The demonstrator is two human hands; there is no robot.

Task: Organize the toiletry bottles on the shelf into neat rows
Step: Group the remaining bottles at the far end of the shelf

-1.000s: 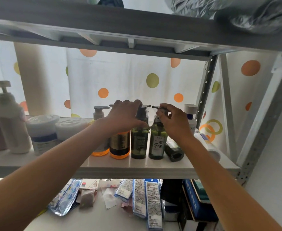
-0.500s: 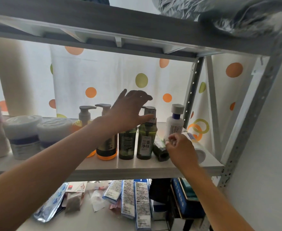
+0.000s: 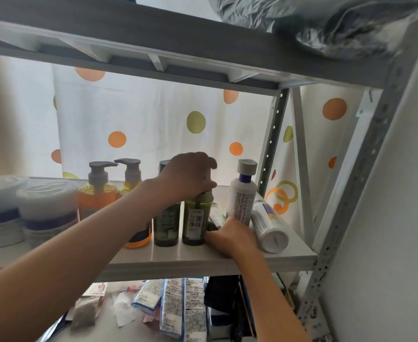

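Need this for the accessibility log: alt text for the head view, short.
A person's left hand grips the pump top of a green bottle standing on a white shelf, while the right hand reaches a dark bottle lying beside it. A white bottle also lies on its side.

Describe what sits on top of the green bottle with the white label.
The left hand grips the top of the green bottle, covering its pump head, so the pump's shape and direction cannot be seen.
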